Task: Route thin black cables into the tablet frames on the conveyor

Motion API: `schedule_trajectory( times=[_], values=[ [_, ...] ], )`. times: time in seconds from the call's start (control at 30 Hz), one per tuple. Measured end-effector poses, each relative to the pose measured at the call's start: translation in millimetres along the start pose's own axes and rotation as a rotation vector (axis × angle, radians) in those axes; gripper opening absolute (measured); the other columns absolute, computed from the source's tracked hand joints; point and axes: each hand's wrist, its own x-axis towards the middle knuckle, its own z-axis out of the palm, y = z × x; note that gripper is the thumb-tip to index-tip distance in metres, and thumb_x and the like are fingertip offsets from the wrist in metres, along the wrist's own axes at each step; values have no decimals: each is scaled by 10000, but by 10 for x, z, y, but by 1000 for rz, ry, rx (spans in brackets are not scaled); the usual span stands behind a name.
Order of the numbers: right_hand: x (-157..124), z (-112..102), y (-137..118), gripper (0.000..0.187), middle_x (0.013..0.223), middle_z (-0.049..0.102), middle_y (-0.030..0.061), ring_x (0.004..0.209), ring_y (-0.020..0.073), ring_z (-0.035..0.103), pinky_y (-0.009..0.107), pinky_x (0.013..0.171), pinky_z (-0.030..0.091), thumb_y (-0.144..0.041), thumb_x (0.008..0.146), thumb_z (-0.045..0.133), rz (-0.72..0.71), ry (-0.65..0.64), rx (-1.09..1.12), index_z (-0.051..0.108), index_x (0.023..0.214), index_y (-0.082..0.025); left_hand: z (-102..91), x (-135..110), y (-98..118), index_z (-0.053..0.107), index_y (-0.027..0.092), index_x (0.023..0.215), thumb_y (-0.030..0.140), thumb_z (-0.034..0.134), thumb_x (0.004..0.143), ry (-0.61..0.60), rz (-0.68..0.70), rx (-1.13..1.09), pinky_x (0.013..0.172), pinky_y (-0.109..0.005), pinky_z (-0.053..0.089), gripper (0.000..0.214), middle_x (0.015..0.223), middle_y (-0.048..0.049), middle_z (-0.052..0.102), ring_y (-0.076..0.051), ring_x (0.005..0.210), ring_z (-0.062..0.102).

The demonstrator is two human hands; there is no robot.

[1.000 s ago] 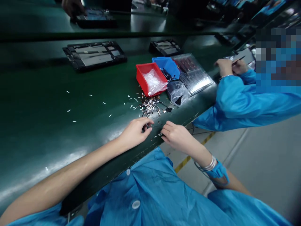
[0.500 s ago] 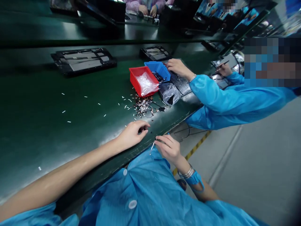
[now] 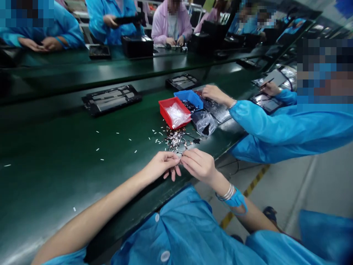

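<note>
My left hand and my right hand meet fingertip to fingertip at the near edge of the green belt. Both pinch a tiny part that is too small to name. Just beyond the fingers lies a pile of small metal parts. Behind the pile stand a red bin with clear plastic bits and a blue bin with dark parts. A clear plastic bag lies to the right of the red bin.
Small white bits are scattered over the belt. A dark tablet frame and a second one lie farther back. A co-worker's hand in a blue sleeve rests on a tray by the blue bin. More people sit across the line.
My right hand has come up from the belt's edge to meet my left hand. The view has tilted up, showing the people across the line.
</note>
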Motion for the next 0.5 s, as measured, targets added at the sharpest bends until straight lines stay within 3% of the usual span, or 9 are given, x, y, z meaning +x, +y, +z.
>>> schedule_trajectory(
  times=[0.23,0.37,0.5],
  values=[
    [543,248,117,87,786,720,79,730,165,629,302,661,556,-75,808,621,108,70,186,647,870,-131,-260,-69,225,599,127,816,296,585,787,309,138,-84,376,-170,301,172,633,-20,621,-92,451,539],
    [753,371,164,98,760,718,80,691,166,624,296,628,546,-68,816,588,39,89,119,655,848,-133,-386,-88,305,674,123,813,162,615,747,436,177,-93,432,-177,339,97,598,20,595,-67,449,486],
    [837,540,458,128,715,714,47,649,153,627,280,606,528,-76,818,571,76,127,64,669,834,-157,-544,-27,269,687,110,809,134,611,742,502,157,-152,398,-175,323,104,587,3,616,-72,424,496]
  ],
)
